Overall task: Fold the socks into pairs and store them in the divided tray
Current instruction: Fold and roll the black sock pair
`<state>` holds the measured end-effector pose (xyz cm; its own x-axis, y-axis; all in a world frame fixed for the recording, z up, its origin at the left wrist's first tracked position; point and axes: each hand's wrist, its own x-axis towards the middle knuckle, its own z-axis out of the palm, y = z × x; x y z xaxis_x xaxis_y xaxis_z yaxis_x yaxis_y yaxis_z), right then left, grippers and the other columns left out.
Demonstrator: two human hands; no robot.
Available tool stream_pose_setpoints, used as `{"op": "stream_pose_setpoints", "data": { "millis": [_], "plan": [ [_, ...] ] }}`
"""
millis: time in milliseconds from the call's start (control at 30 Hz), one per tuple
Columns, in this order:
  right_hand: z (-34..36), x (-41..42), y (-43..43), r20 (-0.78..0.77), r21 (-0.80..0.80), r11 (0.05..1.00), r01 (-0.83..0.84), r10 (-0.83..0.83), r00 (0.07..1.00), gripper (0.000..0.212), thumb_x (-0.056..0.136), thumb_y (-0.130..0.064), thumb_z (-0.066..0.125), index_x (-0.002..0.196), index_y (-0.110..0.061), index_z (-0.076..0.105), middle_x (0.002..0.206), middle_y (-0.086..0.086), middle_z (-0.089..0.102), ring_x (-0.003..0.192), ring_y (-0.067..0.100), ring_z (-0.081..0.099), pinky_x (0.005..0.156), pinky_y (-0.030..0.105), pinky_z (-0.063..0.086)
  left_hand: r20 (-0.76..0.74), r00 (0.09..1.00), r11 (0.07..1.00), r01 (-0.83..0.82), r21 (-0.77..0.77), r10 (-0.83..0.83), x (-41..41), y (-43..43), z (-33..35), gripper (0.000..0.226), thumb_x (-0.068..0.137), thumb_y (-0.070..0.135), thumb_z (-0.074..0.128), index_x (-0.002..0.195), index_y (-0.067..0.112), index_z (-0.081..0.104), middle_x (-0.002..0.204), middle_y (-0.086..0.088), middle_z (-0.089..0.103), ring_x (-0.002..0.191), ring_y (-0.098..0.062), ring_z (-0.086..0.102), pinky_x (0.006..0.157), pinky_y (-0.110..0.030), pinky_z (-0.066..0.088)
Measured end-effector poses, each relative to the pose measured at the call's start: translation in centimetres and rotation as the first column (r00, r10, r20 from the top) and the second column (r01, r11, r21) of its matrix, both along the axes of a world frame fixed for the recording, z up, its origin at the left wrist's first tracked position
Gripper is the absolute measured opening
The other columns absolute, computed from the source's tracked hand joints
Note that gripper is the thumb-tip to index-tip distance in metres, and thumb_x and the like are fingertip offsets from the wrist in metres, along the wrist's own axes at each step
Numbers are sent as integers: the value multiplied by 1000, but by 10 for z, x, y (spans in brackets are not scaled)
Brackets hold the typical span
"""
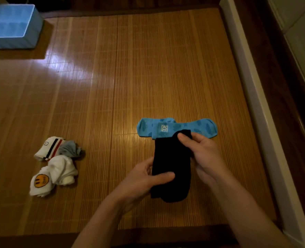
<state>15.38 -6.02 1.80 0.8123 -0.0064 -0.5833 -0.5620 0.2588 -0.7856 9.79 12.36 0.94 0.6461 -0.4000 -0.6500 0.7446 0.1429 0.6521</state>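
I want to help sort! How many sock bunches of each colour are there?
White bunches: 2, striped and smiley
Grey bunch: 1
Blue bunch: 1
Black bunch: 1
Total: 5

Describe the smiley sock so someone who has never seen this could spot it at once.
Start at the bamboo mat, then go to the sock cluster on its left side. The smiley sock is the nearest one, white with a yellow face, while the striped sock behind it bears red and black stripes.

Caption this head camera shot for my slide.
Left hand and right hand hold black socks over blue socks on bamboo mat.
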Motion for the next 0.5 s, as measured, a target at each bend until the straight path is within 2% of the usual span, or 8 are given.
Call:
{"op": "stream_pose_setpoints", "data": {
  "millis": [100, 167, 267, 333, 400, 500],
  "plan": [
    [-1, 5, -6, -11, 14, 999, 51, -51, 999, 21, 90, -15, 72, 109, -6, 73, 104, 10, 77, 99, 23, 75, 74, 27, 60, 5, 1000, 1000, -17, 24, 17, -12, -2, -7, 49, 87, 18, 77, 132, 29, 63, 128, 1, 71, 120, -21, 67, 103, -52, 53],
    [-5, 3, -6, -75, 96, 991, 91, -84, 994, 22, 91, -18, 71, 109, -6, 74, 107, 12, 77, 99, 24, 75, 75, 28, 61, -4, 997, 997, -72, 17, 72, -15, -2, -10, 47, 88, 17, 74, 132, 29, 63, 129, 0, 70, 121, -24, 67, 106, -57, 50],
    [-6, -4, -4, -205, 244, 969, -25, 77, 976, 30, 91, -26, 73, 113, -7, 75, 113, 13, 75, 105, 26, 73, 81, 33, 62, -8, 997, 997, -81, -14, 81, -15, -4, -11, 43, 91, 17, 71, 132, 29, 64, 131, 0, 70, 123, -22, 65, 104, -47, 53],
    [-8, -7, -3, -230, 211, 975, -76, 125, 965, 31, 88, -23, 75, 115, -7, 74, 114, 13, 75, 105, 27, 73, 85, 37, 61, -6, 998, 998, -60, -23, 60, -15, -4, -12, 47, 89, 14, 73, 133, 25, 63, 131, -1, 69, 124, -21, 65, 103, -42, 54],
    [-11, -6, -3, -234, 214, 977, 12, 39, 971, 30, 89, -17, 73, 116, -5, 72, 115, 15, 74, 105, 28, 73, 91, 41, 58, 3, 999, 999, -49, -19, 49, -14, -3, -14, 53, 87, 9, 75, 136, 20, 60, 132, -3, 69, 126, -21, 64, 106, -41, 52],
    [-14, -3, -3, -295, 314, 935, 165, -69, 953, 32, 91, -15, 68, 121, -5, 69, 117, 16, 73, 110, 30, 71, 100, 46, 53, -62, 981, 982, -186, -19, 185, -10, 0, -19, 43, 88, 6, 72, 129, 17, 67, 129, -5, 71, 123, -24, 66, 106, -44, 50]
  ]
}}
